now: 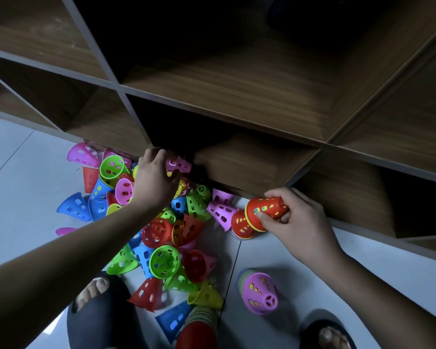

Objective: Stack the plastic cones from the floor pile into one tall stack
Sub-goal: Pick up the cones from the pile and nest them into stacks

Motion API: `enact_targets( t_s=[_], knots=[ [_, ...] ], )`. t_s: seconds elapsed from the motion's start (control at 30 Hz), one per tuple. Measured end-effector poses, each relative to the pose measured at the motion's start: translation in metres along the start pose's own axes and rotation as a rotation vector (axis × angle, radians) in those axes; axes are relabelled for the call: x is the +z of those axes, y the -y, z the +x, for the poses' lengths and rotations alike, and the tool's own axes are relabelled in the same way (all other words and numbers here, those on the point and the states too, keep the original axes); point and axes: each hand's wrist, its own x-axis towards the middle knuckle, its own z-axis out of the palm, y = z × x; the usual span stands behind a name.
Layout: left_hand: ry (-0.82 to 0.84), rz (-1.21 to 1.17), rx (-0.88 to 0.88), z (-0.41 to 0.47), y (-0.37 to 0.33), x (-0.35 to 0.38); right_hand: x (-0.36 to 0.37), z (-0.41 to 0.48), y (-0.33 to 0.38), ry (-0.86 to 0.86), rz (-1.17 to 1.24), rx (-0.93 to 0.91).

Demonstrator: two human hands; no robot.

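Nearest us, a stack (pixel 196 331) stands beside loose cones (pixel 164 261) on the floor (pixel 23 172). Our right grip (pixel 296 222) wraps a red cone (pixel 266 210); our left grip (pixel 156 180) pinches a pink cone (pixel 179 164). Light, stiff, slick, we judge: hold near rims.

Dim, sharp view; shelf recesses black; wide-angle edges bend.

- No lettering, number, brand mark or sign can be read anywhere in the view.
- The plastic cones (pixel 164 261) show only cut-out slots and plain colours.
- Behind the cones, the wooden shelf unit (pixel 237 96) shows bare wood grain, with no label.
- The floor tiles (pixel 23 159) beside the cones carry no marking.
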Motion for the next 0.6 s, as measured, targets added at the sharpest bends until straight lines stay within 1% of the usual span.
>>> enact_targets(
  t_s=[0.07,0.23,0.37,0.5,0.6],
  knots=[
    [0.024,-0.001,-0.012,0.000,0.004,0.002,0.004,0.000,-0.001,0.036,-0.043,-0.002],
    [0.034,-0.021,0.044,0.003,0.010,0.001,0.013,0.006,-0.008,0.135,-0.106,-0.021],
    [-0.012,-0.095,0.048,0.000,0.011,-0.008,0.016,0.011,-0.011,0.110,-0.187,-0.075],
    [-0.033,-0.265,0.002,-0.015,-0.001,-0.019,0.021,0.019,-0.008,0.101,-0.204,-0.141],
    [0.054,-0.575,-0.077,-0.030,-0.011,-0.024,0.031,0.028,-0.002,0.103,-0.208,-0.184]
  ],
)
